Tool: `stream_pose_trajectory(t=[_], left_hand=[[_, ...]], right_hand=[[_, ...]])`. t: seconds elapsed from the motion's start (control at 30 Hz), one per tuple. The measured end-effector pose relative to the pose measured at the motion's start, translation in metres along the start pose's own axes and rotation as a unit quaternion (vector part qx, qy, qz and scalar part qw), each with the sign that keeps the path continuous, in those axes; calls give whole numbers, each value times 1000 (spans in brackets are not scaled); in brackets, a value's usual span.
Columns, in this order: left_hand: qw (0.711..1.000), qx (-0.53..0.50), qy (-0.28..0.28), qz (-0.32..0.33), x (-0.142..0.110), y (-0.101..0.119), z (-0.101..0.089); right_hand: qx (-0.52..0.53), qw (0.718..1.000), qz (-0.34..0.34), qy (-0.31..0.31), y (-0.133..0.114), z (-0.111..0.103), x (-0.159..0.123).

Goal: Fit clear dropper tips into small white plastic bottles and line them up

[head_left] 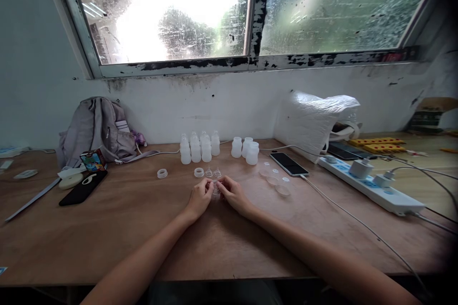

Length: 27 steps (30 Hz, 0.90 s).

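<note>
My left hand (201, 196) and my right hand (233, 194) meet over the middle of the table, fingertips pinched. Between them is a small translucent ring-shaped piece (216, 190), partly covered by the fingers. Just beyond it stand two clear bottle nipples (213, 172). A white collar ring (199, 172) lies beside them, and a second collar ring (162, 173) is farther left. Behind is a group of several small baby bottles (195, 148) with tops on. To their right are three open bottles (252, 153). Clear domed covers (273, 179) lie right of my right hand.
A phone (289, 164) on a cable and a white power strip (370, 186) with plugs lie to the right. A silvery padded bag (311, 119) leans on the wall. At left are a grey backpack (96, 128) and a black pouch (83, 190).
</note>
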<state>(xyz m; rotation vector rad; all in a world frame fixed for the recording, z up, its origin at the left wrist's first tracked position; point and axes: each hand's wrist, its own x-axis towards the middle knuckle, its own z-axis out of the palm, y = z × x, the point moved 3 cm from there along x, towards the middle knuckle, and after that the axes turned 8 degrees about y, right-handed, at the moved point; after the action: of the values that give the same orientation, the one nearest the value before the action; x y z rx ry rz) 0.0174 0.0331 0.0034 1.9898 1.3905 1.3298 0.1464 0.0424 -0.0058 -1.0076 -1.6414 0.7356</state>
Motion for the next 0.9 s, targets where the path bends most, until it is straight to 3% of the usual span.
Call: stream_pose_trajectory(t=[0.5, 0.9], left_hand=[[995, 97, -8, -27, 1, -2, 1], [998, 57, -3, -17, 0, -1, 0]], right_hand=[[-70, 997, -9, -10, -1, 2, 1], [12, 997, 62, -47, 22, 9, 8]])
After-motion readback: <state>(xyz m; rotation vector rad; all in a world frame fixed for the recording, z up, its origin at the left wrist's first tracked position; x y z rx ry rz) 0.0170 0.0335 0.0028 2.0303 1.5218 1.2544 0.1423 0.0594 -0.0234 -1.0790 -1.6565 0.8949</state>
